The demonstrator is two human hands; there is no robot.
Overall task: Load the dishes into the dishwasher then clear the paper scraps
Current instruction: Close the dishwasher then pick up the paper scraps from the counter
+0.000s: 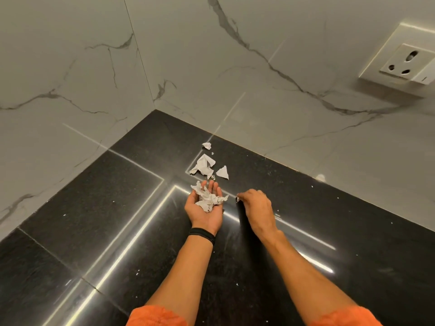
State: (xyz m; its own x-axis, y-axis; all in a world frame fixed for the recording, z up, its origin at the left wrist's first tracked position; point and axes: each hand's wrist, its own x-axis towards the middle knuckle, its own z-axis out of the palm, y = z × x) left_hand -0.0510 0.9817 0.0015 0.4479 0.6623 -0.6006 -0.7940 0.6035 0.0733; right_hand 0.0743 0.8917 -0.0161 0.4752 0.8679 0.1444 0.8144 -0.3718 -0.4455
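Serving as a tray, the left hand [204,209] lies loosely cupped, palm up, under crumpled scraps [208,199] while the right hand [257,205] pinches a tiny scrap [237,199] from the table [341,234].

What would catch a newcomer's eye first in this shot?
The left hand, palm up over the middle of the black countertop, cradles a heap of crumpled paper scraps, while the right hand beside it pinches a small scrap. Just beyond them, more torn pieces lie loose toward the corner. A white wall socket sits on the marble wall at the upper right.
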